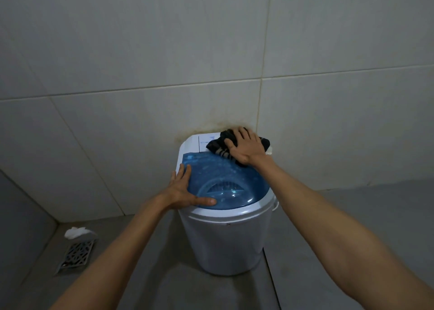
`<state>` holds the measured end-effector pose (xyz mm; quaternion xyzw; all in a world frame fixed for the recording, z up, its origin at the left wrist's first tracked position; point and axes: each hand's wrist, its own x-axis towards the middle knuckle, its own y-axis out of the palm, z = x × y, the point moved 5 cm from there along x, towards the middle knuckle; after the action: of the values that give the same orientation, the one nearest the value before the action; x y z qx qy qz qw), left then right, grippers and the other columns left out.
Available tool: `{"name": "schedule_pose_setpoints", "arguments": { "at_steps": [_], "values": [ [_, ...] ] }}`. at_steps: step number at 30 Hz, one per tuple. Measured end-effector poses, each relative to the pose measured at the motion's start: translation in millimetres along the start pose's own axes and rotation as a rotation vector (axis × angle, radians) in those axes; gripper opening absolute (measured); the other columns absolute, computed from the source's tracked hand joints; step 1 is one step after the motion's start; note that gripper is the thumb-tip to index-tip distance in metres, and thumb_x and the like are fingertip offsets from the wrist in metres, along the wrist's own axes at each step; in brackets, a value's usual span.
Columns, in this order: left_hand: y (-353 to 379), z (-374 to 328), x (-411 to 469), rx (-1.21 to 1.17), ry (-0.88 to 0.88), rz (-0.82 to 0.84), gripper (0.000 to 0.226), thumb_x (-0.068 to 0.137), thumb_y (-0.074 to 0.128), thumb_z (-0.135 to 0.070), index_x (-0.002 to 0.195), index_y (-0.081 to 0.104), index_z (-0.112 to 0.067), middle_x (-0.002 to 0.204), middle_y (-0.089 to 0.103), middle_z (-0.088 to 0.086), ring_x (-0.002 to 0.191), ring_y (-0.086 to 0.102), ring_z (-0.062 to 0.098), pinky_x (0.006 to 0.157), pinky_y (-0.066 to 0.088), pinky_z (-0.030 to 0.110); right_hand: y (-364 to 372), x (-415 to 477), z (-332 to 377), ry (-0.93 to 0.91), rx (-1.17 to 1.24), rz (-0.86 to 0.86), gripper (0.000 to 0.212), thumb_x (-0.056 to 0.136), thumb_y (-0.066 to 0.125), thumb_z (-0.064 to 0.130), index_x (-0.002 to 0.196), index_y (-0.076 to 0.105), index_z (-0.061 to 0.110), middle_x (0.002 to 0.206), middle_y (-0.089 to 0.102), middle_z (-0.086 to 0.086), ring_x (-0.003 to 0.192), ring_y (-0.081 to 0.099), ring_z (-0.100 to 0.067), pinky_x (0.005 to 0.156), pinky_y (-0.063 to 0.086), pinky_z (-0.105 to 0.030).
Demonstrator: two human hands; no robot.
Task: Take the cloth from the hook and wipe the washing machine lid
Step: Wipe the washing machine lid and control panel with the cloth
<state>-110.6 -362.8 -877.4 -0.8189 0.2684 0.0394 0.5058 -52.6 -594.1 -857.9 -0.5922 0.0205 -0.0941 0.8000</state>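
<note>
Dark cloth (219, 145) under flat right hand (245, 145); left hand (185, 190) flat on lid (230, 176).

Dark striped cloth (222, 146) bunched on rear of closed translucent blue lid (225, 183), white washing machine (225, 239)

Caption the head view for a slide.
Right hand presses dark cloth on washing machine's rear panel; left hand braces blue lid.

The lid (225, 180) is glossy translucent blue plastic, the washing machine (225, 244) smooth white plastic. The dark cloth (218, 147) looks soft. Wall tiles (141, 51) are smooth; the drain grate (76, 254) is metal.
</note>
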Motion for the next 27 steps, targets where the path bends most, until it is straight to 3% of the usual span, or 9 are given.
{"name": "schedule_pose_setpoints", "arguments": {
  "at_steps": [7,10,11,15,18,20,23,25,27],
  "values": [
    [1,2,-4,-0.038,-0.006,-0.017,0.139,0.057,0.076,-0.067,0.153,-0.015,-0.022,0.160,-0.023,-0.004,0.147,-0.021,0.023,0.121,0.001,0.047,-3,-24,0,0.243,0.049,-0.071,0.070,0.099,0.024,0.050,0.152,0.018,0.006,0.155,0.025,-0.021,0.141,0.024,-0.040,0.117,0.015,-0.046],
    [-1,0,-6,-0.039,-0.010,-0.003,0.155,0.038,0.070,-0.081,0.152,-0.016,-0.022,0.160,-0.023,-0.003,0.148,-0.020,0.023,0.121,0.001,0.048,-3,-49,-1,0.203,0.021,-0.088,0.073,0.097,0.028,0.051,0.150,0.022,0.001,0.152,0.030,-0.025,0.139,0.027,-0.041,0.117,0.017,-0.047],
    [-1,-1,-6,-0.036,-0.012,-0.006,0.157,0.035,0.069,-0.083,0.152,-0.016,-0.022,0.160,-0.023,-0.002,0.148,-0.019,0.023,0.121,0.001,0.048,-3,-58,-1,0.193,0.016,-0.091,0.073,0.097,0.028,0.051,0.150,0.022,0.000,0.152,0.030,-0.026,0.140,0.027,-0.041,0.117,0.017,-0.047],
    [-3,-4,-11,0.006,-0.013,-0.032,0.138,0.059,0.075,-0.067,0.153,-0.014,-0.020,0.161,-0.020,-0.001,0.149,-0.016,0.025,0.121,0.002,0.048,0,-97,2,0.185,0.032,-0.099,0.073,0.098,0.026,0.052,0.152,0.020,0.004,0.157,0.024,-0.022,0.144,0.021,-0.039,0.120,0.014,-0.047],
    [-3,-5,-15,-0.048,-0.018,-0.053,0.146,0.048,0.077,-0.073,0.154,-0.009,-0.020,0.162,-0.013,-0.002,0.150,-0.007,0.024,0.121,0.009,0.048,2,-122,6,0.174,0.038,-0.069,0.073,0.099,0.024,0.052,0.154,0.014,0.006,0.160,0.015,-0.020,0.147,0.013,-0.038,0.121,0.008,-0.047],
    [-7,-13,-23,-0.122,0.006,-0.057,0.148,0.042,0.079,-0.071,0.155,0.001,-0.016,0.162,0.003,0.000,0.149,0.010,0.023,0.120,0.018,0.041,4,-133,9,0.166,0.034,-0.044,0.072,0.100,0.023,0.050,0.155,0.010,0.006,0.161,0.011,-0.019,0.148,0.008,-0.038,0.121,0.004,-0.046],
    [-23,-24,-32,-0.184,-0.017,-0.024,0.104,0.071,0.082,-0.034,0.152,0.020,-0.010,0.154,0.031,0.007,0.138,0.035,0.025,0.108,0.032,0.031,4,-131,20,0.064,0.078,0.054,0.066,0.102,0.023,0.044,0.156,0.008,0.008,0.163,0.005,-0.014,0.150,-0.001,-0.034,0.121,-0.002,-0.043],
    [-46,-34,-37,-0.105,-0.012,-0.105,0.082,0.082,0.073,-0.022,0.150,0.030,-0.010,0.151,0.038,0.011,0.134,0.042,0.028,0.104,0.035,0.032,-3,-123,33,-0.080,0.343,0.115,0.057,0.103,0.027,0.032,0.156,0.014,0.014,0.164,0.007,-0.007,0.152,-0.002,-0.026,0.122,-0.002,-0.039],
    [-63,-51,-42,0.012,0.067,-0.266,0.065,0.088,0.064,-0.020,0.147,0.037,-0.009,0.149,0.042,0.013,0.133,0.044,0.028,0.104,0.036,0.032,-25,-119,37,-0.135,0.642,0.017,0.053,0.103,0.030,0.020,0.155,0.021,0.022,0.164,0.012,-0.002,0.151,0.002,-0.020,0.123,0.004,-0.041]
  ]
}}
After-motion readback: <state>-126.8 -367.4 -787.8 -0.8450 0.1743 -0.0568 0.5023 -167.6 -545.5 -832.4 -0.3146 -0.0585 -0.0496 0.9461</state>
